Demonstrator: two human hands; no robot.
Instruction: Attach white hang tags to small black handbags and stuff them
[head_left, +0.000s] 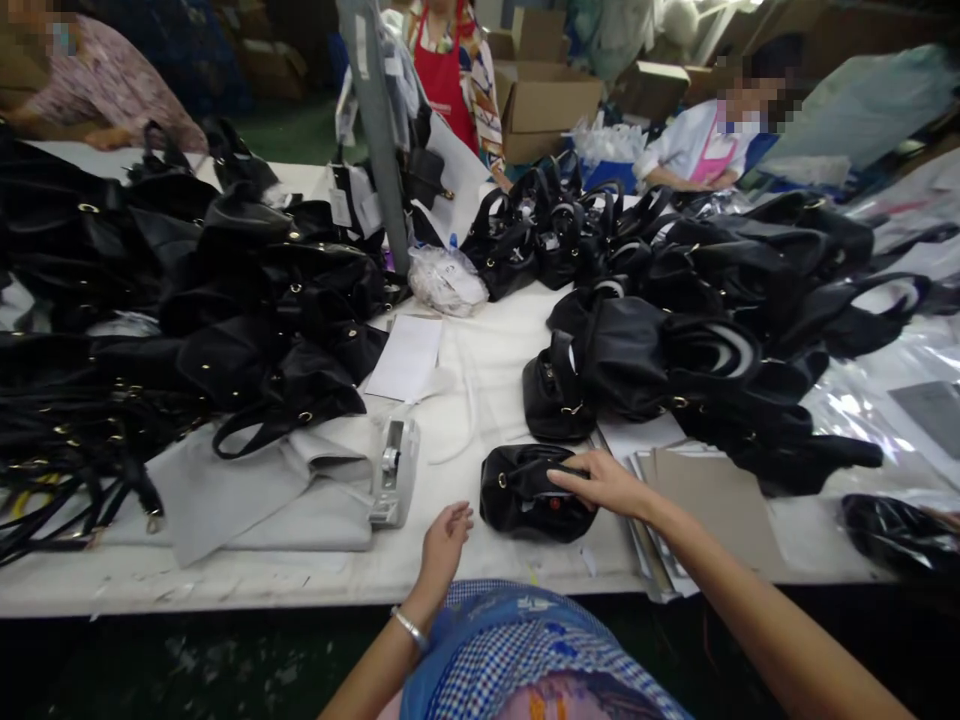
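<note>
A small black leather bag (525, 492) lies near the front edge of the white table (480, 400). My right hand (600, 482) rests on its right side, fingers stretched over the top, touching it without a clear grip. My left hand (444, 540) hovers just left of the bag with fingers loosely apart and nothing in it; a bracelet sits on that wrist. A white tape dispenser (394, 470) stands a little to the left of my left hand.
Heaps of black bags (225, 300) cover the left side, more black bags (712, 330) fill the right. Grey fabric pouches (247, 500), a paper sheet (407, 358), card sheets (705, 500) and plastic wrap (877, 420) lie about. A grey post (379, 130) rises mid-table. Other people work at the far side.
</note>
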